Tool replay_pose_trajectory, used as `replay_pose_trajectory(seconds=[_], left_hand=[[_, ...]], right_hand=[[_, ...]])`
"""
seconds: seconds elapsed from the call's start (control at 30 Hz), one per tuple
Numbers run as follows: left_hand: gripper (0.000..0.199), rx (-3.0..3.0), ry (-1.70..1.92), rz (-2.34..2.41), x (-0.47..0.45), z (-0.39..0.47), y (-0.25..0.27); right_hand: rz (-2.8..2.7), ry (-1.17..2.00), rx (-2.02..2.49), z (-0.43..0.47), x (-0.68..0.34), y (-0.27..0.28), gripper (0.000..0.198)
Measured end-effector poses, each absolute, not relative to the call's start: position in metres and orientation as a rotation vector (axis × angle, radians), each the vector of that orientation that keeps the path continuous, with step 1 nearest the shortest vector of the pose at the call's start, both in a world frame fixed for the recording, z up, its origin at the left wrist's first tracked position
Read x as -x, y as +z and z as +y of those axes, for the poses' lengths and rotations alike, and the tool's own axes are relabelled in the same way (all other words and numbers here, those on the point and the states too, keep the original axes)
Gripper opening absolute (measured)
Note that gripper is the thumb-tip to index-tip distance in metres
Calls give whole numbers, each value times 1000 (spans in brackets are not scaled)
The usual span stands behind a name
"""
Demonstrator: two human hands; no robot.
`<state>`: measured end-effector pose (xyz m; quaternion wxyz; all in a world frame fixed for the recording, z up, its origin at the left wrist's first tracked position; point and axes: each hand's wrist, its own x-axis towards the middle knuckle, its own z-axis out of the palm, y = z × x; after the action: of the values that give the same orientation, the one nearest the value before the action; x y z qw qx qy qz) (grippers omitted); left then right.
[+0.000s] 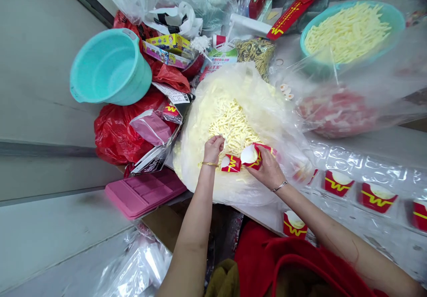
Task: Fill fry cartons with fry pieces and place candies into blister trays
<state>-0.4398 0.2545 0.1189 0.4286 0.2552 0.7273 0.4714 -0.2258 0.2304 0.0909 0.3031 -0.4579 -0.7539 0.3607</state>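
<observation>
A large clear plastic bag (207, 101) lies spread on the table, with a heap of pale yellow, fry-shaped sticks (233, 125) in its opening. My left hand (214, 147) is closed in a pinch at the near edge of the heap; what its fingers hold is too small to make out. In my right hand (268, 168) is a red fry carton (252, 156) with a yellow zigzag mark, its white inside turned toward the left. Another red carton (231, 163) lies on the bag between my hands.
Several red cartons (338, 182) stand along the right on plastic sheeting. A turquoise basin (396, 18) of sticks sits at the back right, beside a clear bag of red-and-white pieces (340, 110). Left are an empty turquoise tub (143, 76), red bags (116, 130) and a pink tray (133, 194).
</observation>
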Motion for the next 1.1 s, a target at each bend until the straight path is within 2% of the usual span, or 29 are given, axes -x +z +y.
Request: replay_pose_trajectory(seconds=[0.1, 0.2, 0.4, 0.5, 0.6, 0.67, 0.8, 0.87, 0.93, 1.0, 1.1], left_hand=[[22, -474, 1303, 1462, 429, 243, 142], [22, -485, 1252, 1393, 417, 235, 156], [14, -1013, 834, 1745, 407, 231, 156], [7, -1392, 488, 1910, 395, 231, 159], [14, -1748, 113, 1899, 376, 230, 166], [20, -1881, 1, 1798, 369, 231, 168], [19, -1746, 166, 1486, 381, 239, 159], [17, -1620, 350, 1566, 397, 249, 147], [22, -1606, 424, 1844, 413, 263, 132], [27, -1662, 300, 2114, 425, 277, 115], [19, -1707, 80, 2273, 436, 289, 94]], right_hand=[[-2010, 937, 1223, 231, 238, 95, 76], [-2004, 914, 1218, 234, 250, 100, 73], [-2035, 847, 1156, 242, 254, 105, 67], [-2111, 798, 1062, 239, 251, 102, 62], [-2125, 767, 999, 232, 245, 93, 58], [-2118, 764, 986, 228, 238, 86, 56], [-2080, 812, 1029, 226, 223, 79, 60], [-2016, 845, 1087, 228, 219, 80, 64], [-1962, 856, 1127, 231, 217, 82, 64], [-1941, 855, 1143, 233, 217, 84, 63], [-1945, 854, 1155, 235, 216, 87, 65]])
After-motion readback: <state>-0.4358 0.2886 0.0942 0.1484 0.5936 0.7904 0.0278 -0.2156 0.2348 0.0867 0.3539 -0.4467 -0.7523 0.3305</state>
